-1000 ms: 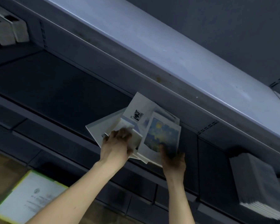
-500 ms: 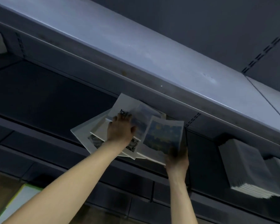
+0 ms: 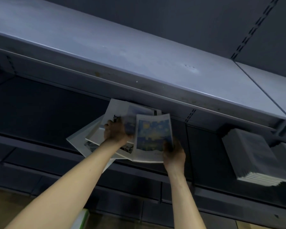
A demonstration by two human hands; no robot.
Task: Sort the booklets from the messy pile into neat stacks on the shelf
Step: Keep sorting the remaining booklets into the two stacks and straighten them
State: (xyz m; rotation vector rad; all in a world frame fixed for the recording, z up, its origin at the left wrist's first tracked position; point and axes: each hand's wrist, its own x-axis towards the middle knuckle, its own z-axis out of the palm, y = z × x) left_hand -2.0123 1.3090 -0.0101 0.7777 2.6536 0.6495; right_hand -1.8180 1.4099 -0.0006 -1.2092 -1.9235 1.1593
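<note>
A messy pile of booklets point(image 3: 96, 138) lies fanned out on the dark shelf point(image 3: 40, 116), partly under the upper shelf's edge. My left hand point(image 3: 116, 132) rests on top of the pile, fingers bent over the booklets. My right hand point(image 3: 173, 152) grips the lower right corner of a booklet with a blue and yellow painted cover point(image 3: 153, 138), which is lifted and tilted above the pile. A neat stack of booklets point(image 3: 253, 156) stands on the same shelf at the right.
The upper shelf point(image 3: 122, 60) overhangs the pile closely. A slotted upright point(image 3: 190, 115) runs behind the booklets. A green-edged sheet point(image 3: 81, 220) shows at the bottom left, on the floor below.
The view has tilted upward and to the right. My right hand has raised the blue-and-yellow booklet more upright, and my left hand has shifted further onto the pile.
</note>
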